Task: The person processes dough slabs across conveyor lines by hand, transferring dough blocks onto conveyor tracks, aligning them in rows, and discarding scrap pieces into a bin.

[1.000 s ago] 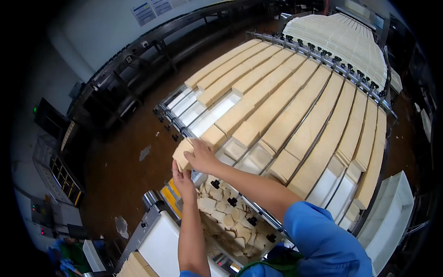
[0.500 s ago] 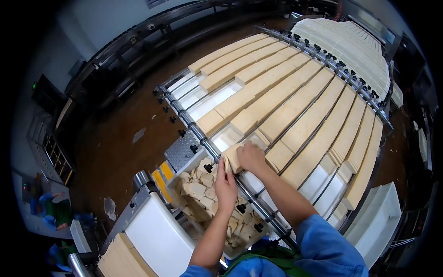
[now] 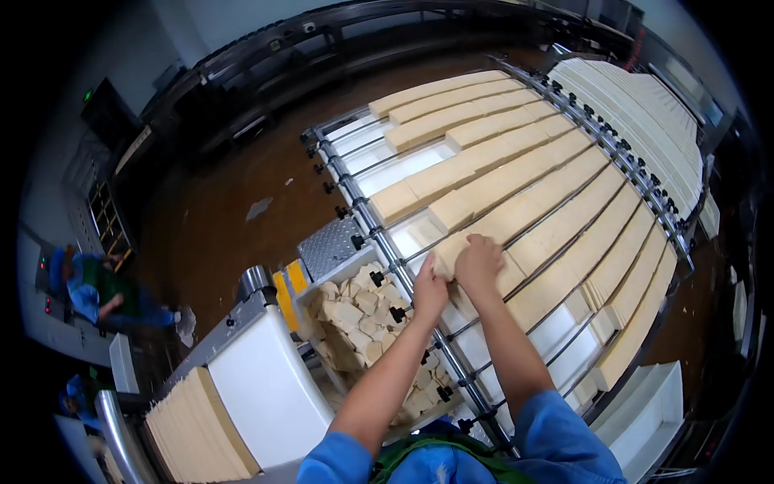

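On the slatted table, a stack of thin, pale dough sheets [image 3: 446,260] is between my two hands at the near end of a row. My left hand [image 3: 431,292] is closed against its near end, with the thumb up along the side. My right hand [image 3: 481,262] grips over the top of the stack, its fingers curled down. Long rows of dough sheets [image 3: 516,165] run away from me between thin metal dividers. White table surface [image 3: 411,168] shows where some rows end short.
A bin of dough scraps [image 3: 367,310] sits below the table's metal rail [image 3: 363,214]. On the left, more dough sheets [image 3: 197,427] lie on a white conveyor [image 3: 270,383]. A white tray [image 3: 649,407] stands to the right. A co-worker [image 3: 97,286] is at far left.
Both hands have moved from the rail inward over the table, bringing the stack against the row. The view has shifted, and the co-worker at left shows more fully.
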### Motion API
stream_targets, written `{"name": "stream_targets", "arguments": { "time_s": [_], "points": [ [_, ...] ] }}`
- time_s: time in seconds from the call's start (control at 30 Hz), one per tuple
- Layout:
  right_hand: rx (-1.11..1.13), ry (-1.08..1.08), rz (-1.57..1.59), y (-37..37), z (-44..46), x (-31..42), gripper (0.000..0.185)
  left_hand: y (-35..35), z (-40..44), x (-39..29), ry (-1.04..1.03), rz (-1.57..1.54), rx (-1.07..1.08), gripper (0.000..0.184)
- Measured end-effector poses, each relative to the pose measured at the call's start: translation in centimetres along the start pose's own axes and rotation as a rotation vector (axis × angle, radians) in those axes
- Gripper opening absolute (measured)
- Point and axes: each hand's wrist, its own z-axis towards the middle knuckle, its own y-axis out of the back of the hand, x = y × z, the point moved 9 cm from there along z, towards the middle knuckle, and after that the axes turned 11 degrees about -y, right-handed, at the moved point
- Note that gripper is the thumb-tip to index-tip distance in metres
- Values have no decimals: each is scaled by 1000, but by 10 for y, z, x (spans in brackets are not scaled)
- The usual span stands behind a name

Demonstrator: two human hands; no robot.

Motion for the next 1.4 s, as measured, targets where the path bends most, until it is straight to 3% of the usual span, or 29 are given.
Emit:
{"name": "stream_targets", "arguments": {
  "time_s": [0.03,0.1,0.13,0.17,0.2,0.3,0.37,0.43,0.47,0.5,0.53,0.6,0.7,0.83,1.03,1.13,1.23,1.33,1.4],
  "points": [
    [10,17,-12,-4,-3,2,53,-5,-2,-2,-1,-118,10,53],
    [-299,79,-60,15,-15,8,61,-3,-2,23,10,-179,-39,51],
    [-330,156,-110,3,-10,5,73,4,-9,19,-49,-125,-38,51],
    [-235,111,-238,-7,-2,-1,77,14,-18,11,-103,-66,-46,50],
    [-133,77,-370,-21,3,-6,80,31,-39,-15,-13,-21,-36,49],
    [-92,77,-441,-21,4,-2,88,80,-93,-32,-78,-121,-182,47],
    [-124,76,-465,-26,-10,14,84,109,-132,-21,-21,-97,-217,48],
    [-261,222,-309,-24,-40,47,79,132,-167,2,24,-88,-232,49],
    [-292,337,-362,-47,-55,64,72,142,-182,17,-71,156,-202,51],
    [-127,395,-305,-51,-91,99,70,153,-194,22,-162,400,-162,52],
    [-204,626,-211,-74,-120,119,68,175,-206,32,-38,354,-136,56],
    [-34,773,-202,-116,-175,160,59,235,-232,65,-58,753,-235,61],
    [138,829,-263,-235,-190,167,55,352,-255,94,210,1106,-430,63],
    [395,730,-562,-364,-191,160,58,445,-262,113,320,1149,-412,63],
    [438,722,-751,-482,-165,187,56,447,-253,117,376,1174,-319,63],
    [601,487,-734,-539,-143,138,64,444,-250,117,370,1193,-299,63],
    [599,600,-951,-509,-178,104,68,440,-249,115,322,1212,-317,62],
    [691,651,-875,-482,-211,37,69,438,-249,115,315,1206,-316,62],
    [580,712,-826,-457,-235,6,69,437,-246,113,308,1209,-319,62]
  ]
}}
